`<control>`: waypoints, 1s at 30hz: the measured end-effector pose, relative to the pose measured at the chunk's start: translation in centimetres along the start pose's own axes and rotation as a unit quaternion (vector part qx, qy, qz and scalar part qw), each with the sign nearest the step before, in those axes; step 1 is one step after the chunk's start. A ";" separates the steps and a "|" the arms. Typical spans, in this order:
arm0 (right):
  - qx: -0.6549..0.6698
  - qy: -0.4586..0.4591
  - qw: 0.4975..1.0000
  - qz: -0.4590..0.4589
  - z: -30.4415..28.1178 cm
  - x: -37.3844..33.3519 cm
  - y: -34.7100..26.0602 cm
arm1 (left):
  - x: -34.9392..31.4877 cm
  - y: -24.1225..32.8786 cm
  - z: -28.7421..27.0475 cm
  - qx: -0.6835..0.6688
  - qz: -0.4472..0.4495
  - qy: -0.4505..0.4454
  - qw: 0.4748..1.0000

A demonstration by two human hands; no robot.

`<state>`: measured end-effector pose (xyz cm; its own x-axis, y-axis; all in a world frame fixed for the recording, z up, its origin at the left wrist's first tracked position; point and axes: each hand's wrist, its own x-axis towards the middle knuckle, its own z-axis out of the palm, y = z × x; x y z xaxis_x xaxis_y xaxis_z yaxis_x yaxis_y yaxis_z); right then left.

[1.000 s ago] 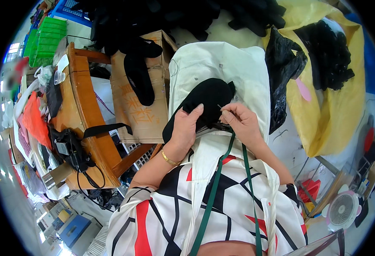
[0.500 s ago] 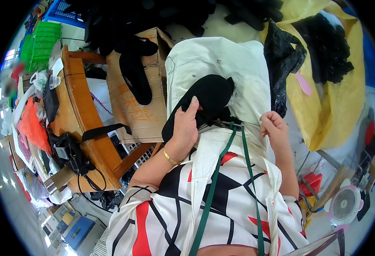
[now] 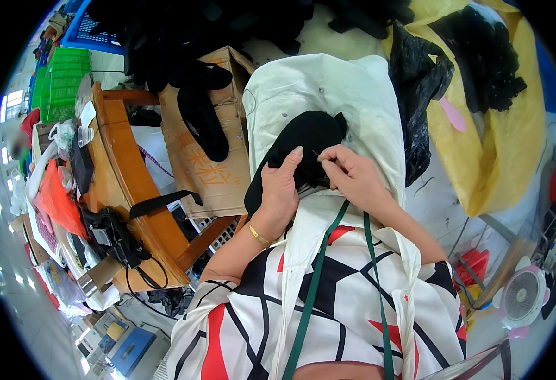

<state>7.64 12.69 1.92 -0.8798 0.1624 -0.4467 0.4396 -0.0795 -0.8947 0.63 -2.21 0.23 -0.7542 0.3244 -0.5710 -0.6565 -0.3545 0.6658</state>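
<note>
On the white apron cloth (image 3: pixel 360 88) over my lap lies a soft black slipper (image 3: pixel 312 133), its rounded end pointing away to the right. My left hand (image 3: pixel 280 183) grips its near side, thumb on top and the other fingers hidden beneath. Close by on the right, the pinched fingertips of my right hand (image 3: pixel 352 175) hold a thin needle (image 3: pixel 316 153) against the slipper's opening. Any thread is too fine to make out. Another black slipper (image 3: pixel 203 123) rests on a cardboard box (image 3: pixel 183 164) to the left.
A wooden chair (image 3: pixel 110 152) stands at the left, with a black bag (image 3: pixel 110 234) on it. Black pieces (image 3: pixel 227 25) are heaped at the far side. To the right are a black plastic bag (image 3: pixel 414 114), a yellow sack (image 3: pixel 480 171) and a small fan (image 3: pixel 523 296).
My right hand has moved left from the apron's right side to the slipper, and the needle now shows at its fingertips. My left hand still holds the slipper.
</note>
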 end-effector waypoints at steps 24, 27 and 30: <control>0.009 -0.036 0.999 0.034 0.2 1.8 0.1 | -0.7 -0.5 -0.3 0.044 0.008 -0.006 0.999; 0.036 -0.042 0.998 0.040 0.2 2.0 0.3 | -0.7 -0.7 -0.5 0.065 0.005 -0.014 0.998; 0.007 -0.051 0.999 0.014 0.1 1.9 0.6 | -0.9 0.1 0.4 0.028 -0.016 0.001 0.999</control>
<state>6.16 12.82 0.53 -0.8816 0.0589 -0.4684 0.4620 -0.0965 -0.8816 1.22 -2.13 0.98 -0.7327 0.3322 -0.5940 -0.6789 -0.2950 0.6724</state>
